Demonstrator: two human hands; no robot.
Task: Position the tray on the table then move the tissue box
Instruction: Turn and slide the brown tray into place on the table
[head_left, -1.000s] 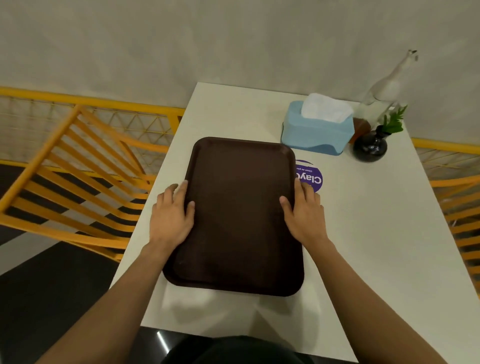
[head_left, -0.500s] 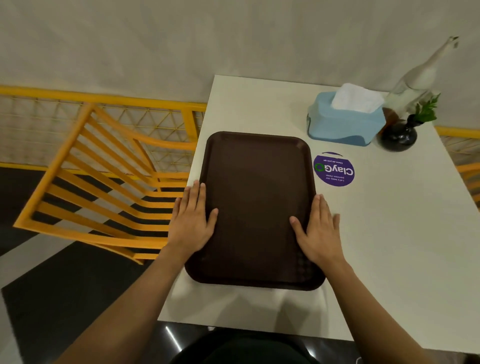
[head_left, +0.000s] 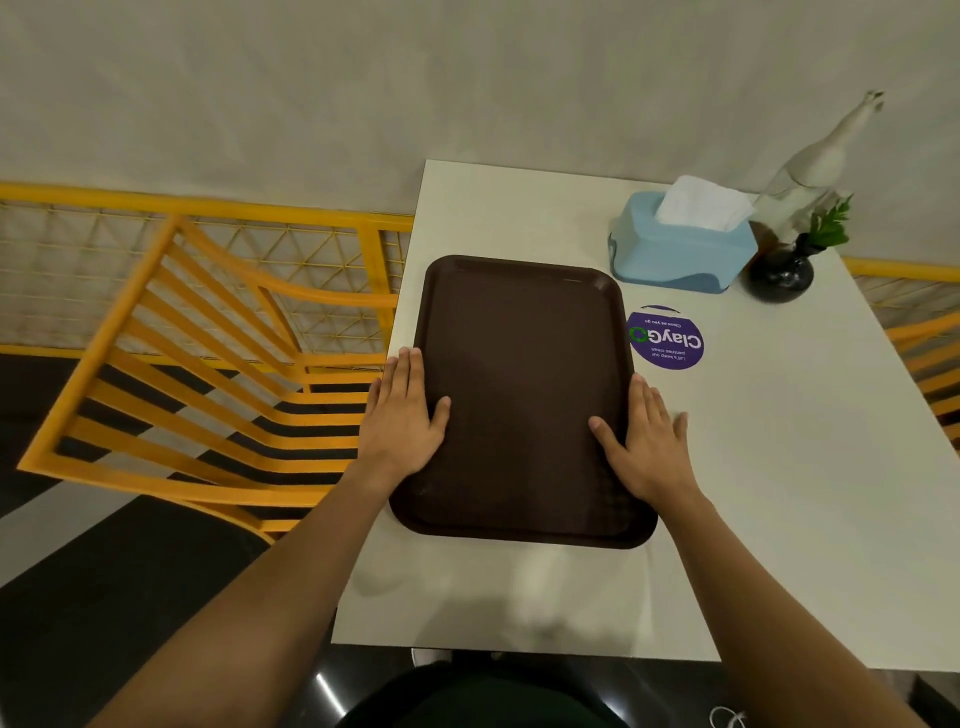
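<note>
Lying flat on the white rectangular table (head_left: 779, 493), the dark brown rectangular plastic tray (head_left: 524, 395) sat toward the table's left edge, long side running away from the person. The left hand (head_left: 402, 421) lay flat and spread on the tray's left rim, fingers extended, thumb on the tray's surface; the right hand (head_left: 647, 436) lay likewise on the right rim, palm down, clasping nothing. Beyond the tray's far right corner stood the light blue tissue box (head_left: 680, 249), just beside a round black vase (head_left: 779, 270). A purple round sticker (head_left: 666, 339) lay between box and right hand.
</note>
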